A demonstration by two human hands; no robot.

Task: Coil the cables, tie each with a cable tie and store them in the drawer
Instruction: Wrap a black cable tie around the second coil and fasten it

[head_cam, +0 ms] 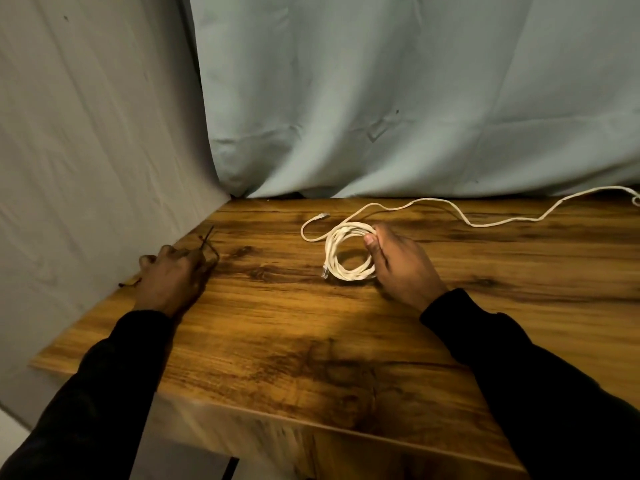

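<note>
A white network cable lies coiled (pixel 341 261) on the wooden table (pixel 284 327), one clear plug at the coil's lower left. My right hand (pixel 398 263) grips the coil's right side, thumb across the loops. A short end with a plug (pixel 320 216) curls off to the upper left. A second white cable (pixel 485 221) trails loose toward the far right edge. My left hand (pixel 171 277) rests at the table's left edge, fingers closed over thin dark cable ties (pixel 207 237); the hold is partly hidden.
Pale cloth hangs behind the table (pixel 398 98) and along its left side (pixel 86 150). The table's front edge (pixel 311 424) runs across the bottom, with the wooden front panel below it. A small dark-tipped object (pixel 129 282) lies by the left edge.
</note>
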